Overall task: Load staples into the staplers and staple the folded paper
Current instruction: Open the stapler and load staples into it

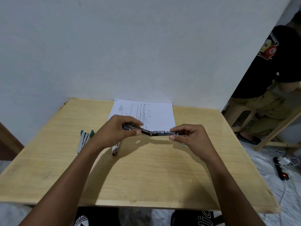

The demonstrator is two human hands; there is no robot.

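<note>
Both hands hold one stapler (pixel 156 132) above the middle of the table (pixel 146 176), swung wide open so its two halves lie almost in one line, hinged at the centre. The left hand (pixel 117 129) grips the dark half, thumb below and fingers curled over the top. The right hand (pixel 190 136) pinches the other half by its end, where a bit of blue shows between thumb and forefinger. The stapler is lifted clear of the wood and casts a shadow beneath.

Behind the hands a printed paper (pixel 146 111) lies flat at the far edge of the table, against the wall (pixel 130 46); its near edge is hidden by the hands and stapler. A second stapler (pixel 84 139) with green ends lies open on the table to the left, well apart from the hands. A third stapler (pixel 116 148) rests on the table just under the left wrist, partly covered by it. A small object peeks out from under the right hand; what it is cannot be told.

At the right, off the table, a person (pixel 268 79) in a dark shirt sits on a wooden stool (pixel 241 115), and a power strip (pixel 281 170) with a lit red switch lies on the floor.
</note>
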